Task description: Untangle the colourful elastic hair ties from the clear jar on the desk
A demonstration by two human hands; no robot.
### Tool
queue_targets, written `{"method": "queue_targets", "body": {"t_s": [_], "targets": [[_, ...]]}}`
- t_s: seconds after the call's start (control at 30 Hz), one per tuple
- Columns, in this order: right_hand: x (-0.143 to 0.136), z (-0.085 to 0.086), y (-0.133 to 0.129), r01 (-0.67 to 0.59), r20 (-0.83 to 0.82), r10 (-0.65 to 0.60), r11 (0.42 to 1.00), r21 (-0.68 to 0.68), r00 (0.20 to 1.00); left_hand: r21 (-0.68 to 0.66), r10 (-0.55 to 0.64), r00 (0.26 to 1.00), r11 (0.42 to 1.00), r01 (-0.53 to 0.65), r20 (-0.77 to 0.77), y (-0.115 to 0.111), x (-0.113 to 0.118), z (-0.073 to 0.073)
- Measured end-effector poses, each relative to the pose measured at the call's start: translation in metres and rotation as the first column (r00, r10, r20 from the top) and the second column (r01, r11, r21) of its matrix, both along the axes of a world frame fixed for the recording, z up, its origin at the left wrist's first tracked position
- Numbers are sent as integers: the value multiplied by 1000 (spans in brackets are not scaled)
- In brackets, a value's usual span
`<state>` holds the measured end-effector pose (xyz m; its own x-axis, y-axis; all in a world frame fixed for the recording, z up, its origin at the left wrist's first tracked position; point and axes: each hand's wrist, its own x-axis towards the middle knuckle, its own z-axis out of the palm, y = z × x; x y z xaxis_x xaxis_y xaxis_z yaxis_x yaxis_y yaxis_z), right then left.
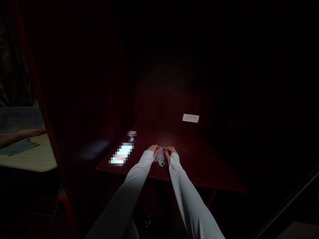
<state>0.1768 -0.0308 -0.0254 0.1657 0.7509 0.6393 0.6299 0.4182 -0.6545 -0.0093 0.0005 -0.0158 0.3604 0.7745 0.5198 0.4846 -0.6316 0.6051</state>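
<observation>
A small heap of pastel hair ties [161,162], in pink, purple and mint green, lies near the front of the dark red table [199,166]. My left hand [152,149] curls against its left side, fingers bent in toward the far edge. From the right, my right hand [171,151] bends over the heap in the same way. Both hands have their fingers closed in on some of the ties; exactly which ones each grips is hard to make out in the dim light. White long sleeves cover both of my arms.
A small clear jar [132,135] with a pinkish lid stands at the table's back left. In front of it lies a bright, pixelated rectangle [122,154]. A white socket plate [190,118] is on the back wall. Beyond the left partition, another person's arm [23,134] rests over a pale table [45,159].
</observation>
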Motion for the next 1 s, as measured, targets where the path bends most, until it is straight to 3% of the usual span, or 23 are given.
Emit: {"method": "queue_targets", "body": {"t_s": [0.1,0.4,0.73,1.0], "targets": [[0,2,-1,-30,61,32,999,-20,998,-13,21,1000,1000,-21,-6,3,1,-3],[-3,4,-6,160,123,-151,985,-71,981,-51,32,998,998,-30,46,9,6,-10],[-3,-1,-3,152,210,-124,980,-125,970,-45,-5,996,999,9,88,6,2,-4],[-2,1,-5,147,169,-128,983,-107,977,-36,-11,990,999,16,138,9,5,-10]]}}
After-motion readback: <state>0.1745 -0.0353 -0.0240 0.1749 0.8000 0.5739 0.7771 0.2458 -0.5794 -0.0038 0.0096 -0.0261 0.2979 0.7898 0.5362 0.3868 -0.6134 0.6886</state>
